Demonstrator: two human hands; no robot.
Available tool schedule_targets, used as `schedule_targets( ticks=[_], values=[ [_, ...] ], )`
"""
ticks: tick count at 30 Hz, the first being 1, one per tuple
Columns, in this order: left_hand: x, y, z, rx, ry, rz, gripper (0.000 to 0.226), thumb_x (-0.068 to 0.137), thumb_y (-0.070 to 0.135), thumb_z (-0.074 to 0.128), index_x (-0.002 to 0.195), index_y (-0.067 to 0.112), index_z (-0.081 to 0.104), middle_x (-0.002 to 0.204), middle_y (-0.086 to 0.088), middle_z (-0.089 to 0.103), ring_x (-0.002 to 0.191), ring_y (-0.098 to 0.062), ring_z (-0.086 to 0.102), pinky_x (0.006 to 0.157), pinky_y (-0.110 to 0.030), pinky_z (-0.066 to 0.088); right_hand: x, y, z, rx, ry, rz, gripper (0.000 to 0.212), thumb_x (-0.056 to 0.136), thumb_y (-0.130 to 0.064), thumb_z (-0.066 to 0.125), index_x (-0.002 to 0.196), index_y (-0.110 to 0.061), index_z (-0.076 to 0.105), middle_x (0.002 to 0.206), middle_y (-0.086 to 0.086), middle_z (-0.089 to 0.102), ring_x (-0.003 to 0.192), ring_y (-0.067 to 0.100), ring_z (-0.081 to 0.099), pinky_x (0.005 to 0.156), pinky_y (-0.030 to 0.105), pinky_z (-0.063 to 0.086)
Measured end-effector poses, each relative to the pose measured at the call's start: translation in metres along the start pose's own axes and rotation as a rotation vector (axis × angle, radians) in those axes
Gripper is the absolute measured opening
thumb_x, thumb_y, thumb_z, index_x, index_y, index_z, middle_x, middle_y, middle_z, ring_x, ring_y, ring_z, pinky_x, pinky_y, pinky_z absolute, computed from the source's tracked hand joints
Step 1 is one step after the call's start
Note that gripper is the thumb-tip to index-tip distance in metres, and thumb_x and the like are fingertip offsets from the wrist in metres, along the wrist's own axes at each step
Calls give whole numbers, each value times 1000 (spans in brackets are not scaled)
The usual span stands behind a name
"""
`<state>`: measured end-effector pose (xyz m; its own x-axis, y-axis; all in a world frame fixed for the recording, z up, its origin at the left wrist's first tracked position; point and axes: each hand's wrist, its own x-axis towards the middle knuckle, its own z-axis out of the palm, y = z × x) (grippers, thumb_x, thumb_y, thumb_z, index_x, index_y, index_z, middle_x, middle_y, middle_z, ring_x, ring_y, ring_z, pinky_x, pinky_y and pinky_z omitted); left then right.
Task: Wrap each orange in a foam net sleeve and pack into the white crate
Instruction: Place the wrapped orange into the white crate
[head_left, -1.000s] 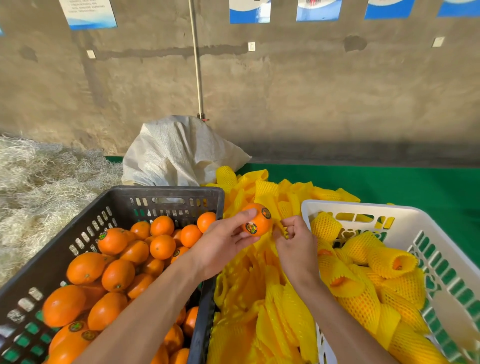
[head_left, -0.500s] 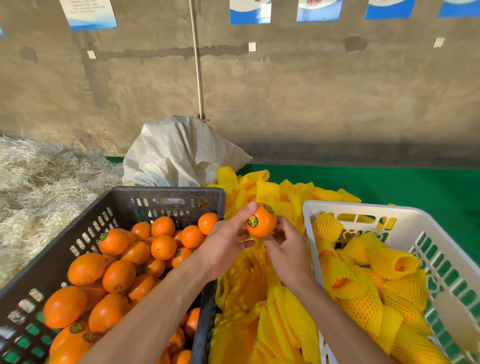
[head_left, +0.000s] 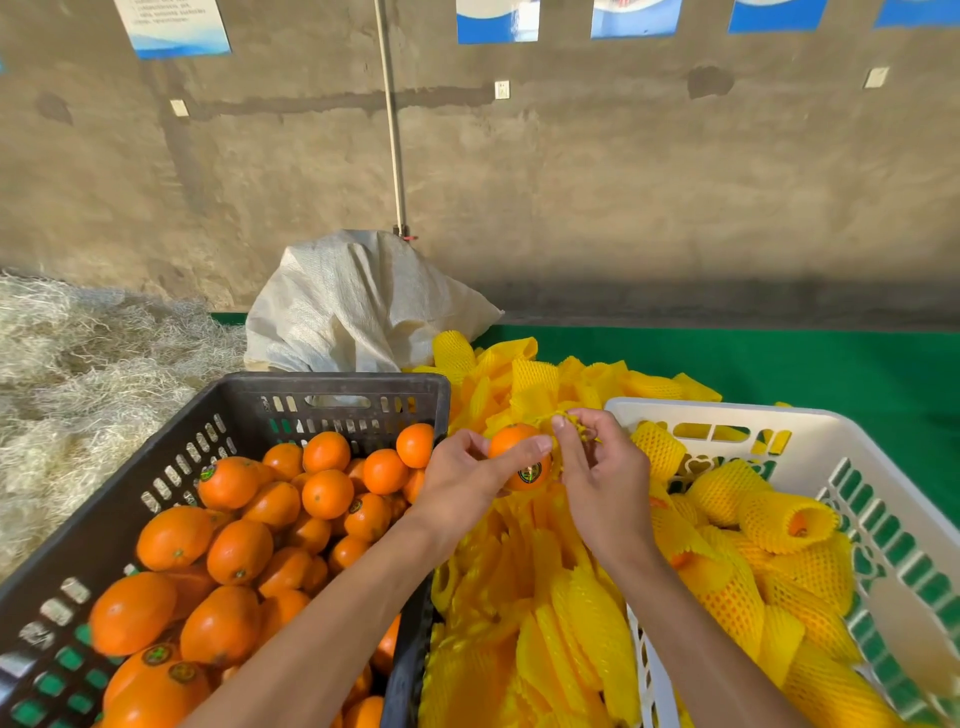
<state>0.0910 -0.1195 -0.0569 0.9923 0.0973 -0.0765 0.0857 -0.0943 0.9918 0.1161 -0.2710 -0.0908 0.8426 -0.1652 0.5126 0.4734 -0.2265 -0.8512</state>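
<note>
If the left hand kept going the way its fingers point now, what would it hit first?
Likely the right hand and the foam net sleeve it pinches; the left hand holds the orange almost against them, though depth is unclear.

One head-worn wide-angle view looks forward and down, close over the black slotted plastic crate (head_left: 332, 395) and white plastic crate (head_left: 779, 421), facing a bare concrete wall (head_left: 623, 182) beyond

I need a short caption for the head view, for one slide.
Left hand holds an orange while right hand opens a net sleeve between two crates.
</note>
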Motion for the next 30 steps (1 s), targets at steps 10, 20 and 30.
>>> schedule_targets(
  ticks=[10,20,30],
  values=[
    [-1,-2,-5,-66,-8,77,73,72,53,87,135,27,58,127,-2,67,116,-26,67,96,-46,59,-10,-9,0,-90,-64,-139,13,98,-51,58,108,-43,60,93,-15,65,87,8,66,67,16,53],
    [-2,-5,-6,-26,-127,165,68,77,29,88,139,22,61,131,3,69,117,-15,68,101,-39,57,-1,5,-10,-282,-270,-25,48,100,-21,63,142,-39,51,116,-23,55,106,-3,57,80,11,50],
    [-4,-6,-2,132,-210,149,76,73,31,93,139,29,56,128,6,64,114,-14,66,97,-36,59,-3,-6,-12,-341,-102,-146,22,100,-36,63,103,-14,69,91,-7,63,82,8,59,70,28,51]
  ],
)
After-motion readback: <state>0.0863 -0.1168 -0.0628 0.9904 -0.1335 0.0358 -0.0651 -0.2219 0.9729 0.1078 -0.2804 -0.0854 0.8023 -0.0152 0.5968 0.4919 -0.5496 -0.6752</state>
